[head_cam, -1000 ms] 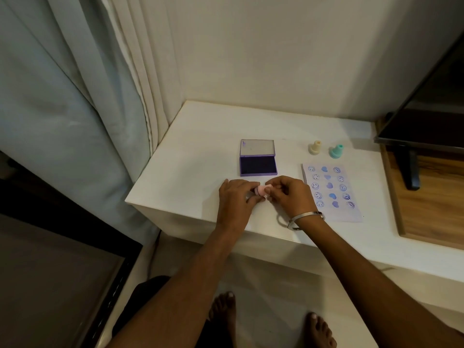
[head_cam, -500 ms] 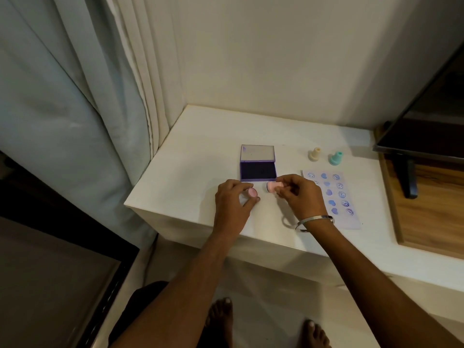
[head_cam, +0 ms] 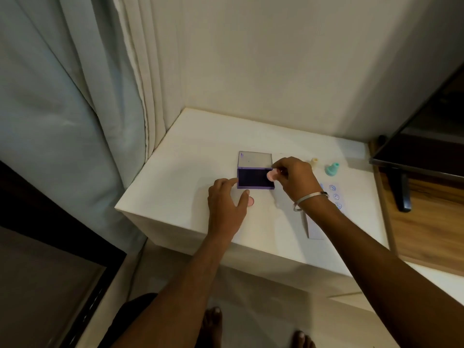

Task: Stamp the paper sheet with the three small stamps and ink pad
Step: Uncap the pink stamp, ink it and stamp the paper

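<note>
1. The smooth white counter (head_cam: 190,156) is carrying the paper sheet (head_cam: 315,228), partly hidden under the right arm.
2. The open ink pad (head_cam: 252,178) is sitting centre, dark and rectangular.
3. The right hand (head_cam: 295,180) is pinching the round pink stamp (head_cam: 271,175) over the pad; inking seems next, needing a flat press.
4. The left hand (head_cam: 226,205) is resting open beside a pink cap (head_cam: 250,201).

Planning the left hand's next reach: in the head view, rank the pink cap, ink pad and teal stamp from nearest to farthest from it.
1. pink cap, at the left hand's thumb tip.
2. ink pad, just behind the fingertips.
3. teal stamp, far right, beyond the right hand.
</note>
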